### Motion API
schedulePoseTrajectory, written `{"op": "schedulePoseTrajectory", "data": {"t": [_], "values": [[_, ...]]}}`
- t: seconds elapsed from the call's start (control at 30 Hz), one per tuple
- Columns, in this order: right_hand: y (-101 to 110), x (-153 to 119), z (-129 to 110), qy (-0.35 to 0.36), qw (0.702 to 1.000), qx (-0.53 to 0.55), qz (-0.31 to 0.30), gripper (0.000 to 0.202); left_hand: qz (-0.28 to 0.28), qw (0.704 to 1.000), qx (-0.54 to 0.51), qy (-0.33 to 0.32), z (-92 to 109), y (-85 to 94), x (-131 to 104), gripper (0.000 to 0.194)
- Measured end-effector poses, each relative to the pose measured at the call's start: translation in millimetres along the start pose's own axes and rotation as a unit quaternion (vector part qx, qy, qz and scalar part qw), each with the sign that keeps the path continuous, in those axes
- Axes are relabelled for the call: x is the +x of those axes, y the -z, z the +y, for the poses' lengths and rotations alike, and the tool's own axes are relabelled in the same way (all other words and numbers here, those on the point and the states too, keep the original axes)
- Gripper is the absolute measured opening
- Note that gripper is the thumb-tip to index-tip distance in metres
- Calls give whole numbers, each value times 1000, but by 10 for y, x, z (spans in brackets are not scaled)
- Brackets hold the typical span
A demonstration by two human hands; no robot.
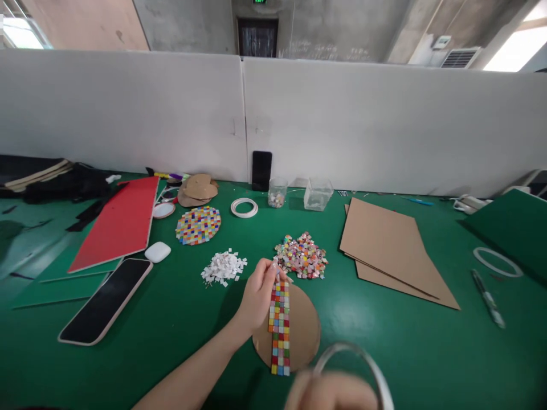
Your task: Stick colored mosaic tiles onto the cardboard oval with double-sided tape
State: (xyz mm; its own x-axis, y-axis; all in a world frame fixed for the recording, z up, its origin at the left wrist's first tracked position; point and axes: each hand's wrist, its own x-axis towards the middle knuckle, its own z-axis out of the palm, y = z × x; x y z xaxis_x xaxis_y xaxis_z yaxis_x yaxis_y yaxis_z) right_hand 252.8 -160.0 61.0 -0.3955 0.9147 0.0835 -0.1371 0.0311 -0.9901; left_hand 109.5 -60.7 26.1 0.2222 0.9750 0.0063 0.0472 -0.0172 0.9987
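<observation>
A round cardboard disc [304, 324] lies on the table before me, with a band of small coloured mosaic tiles [280, 330] running down it. My left hand [258, 293] is at the far end of this band, thumb and fingers pinched together; what lies between the fingertips is too small to make out. Low in the view, my right hand [333, 392] is blurred and closed around a pale ring that looks like a roll of tape [376, 370], just right of the disc's near edge. Beyond the left fingertips is a heap of coloured tiles [302, 256].
White tile pieces [224, 267] lie left, near a tile-covered disc [199, 225]. Cardboard sheets [384, 245] are at right. A tape roll [244, 208], a tile cup [277, 193] and a clear box [318, 195] stand toward the partition [342, 125]. A phone [106, 302] lies left.
</observation>
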Motion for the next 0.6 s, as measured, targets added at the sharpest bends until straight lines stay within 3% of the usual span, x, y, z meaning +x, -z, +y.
{"op": "schedulePoseTrajectory", "data": {"t": [0.07,0.13,0.17,0.23,0.33,0.47,0.6], "values": [[104,137,39,-9,999,3,46,39,-24,999,-19,12,42,-19,-38,25],[208,296,88,-31,981,-47,187,34,-44,999,-5,11,87,-26,-83,25],[252,374,117,-40,976,-74,200,32,-49,999,20,6,105,-24,-105,26],[304,504,190,-82,981,-90,151,38,-56,994,88,-12,120,-17,-144,24],[267,612,335,-100,986,-24,134,41,-78,980,179,-46,91,-16,-181,21],[158,617,538,-28,983,-51,177,33,-103,961,248,-66,15,-58,-195,18],[175,556,642,10,974,-161,160,27,-114,950,279,-77,-22,-111,-187,17]]}}
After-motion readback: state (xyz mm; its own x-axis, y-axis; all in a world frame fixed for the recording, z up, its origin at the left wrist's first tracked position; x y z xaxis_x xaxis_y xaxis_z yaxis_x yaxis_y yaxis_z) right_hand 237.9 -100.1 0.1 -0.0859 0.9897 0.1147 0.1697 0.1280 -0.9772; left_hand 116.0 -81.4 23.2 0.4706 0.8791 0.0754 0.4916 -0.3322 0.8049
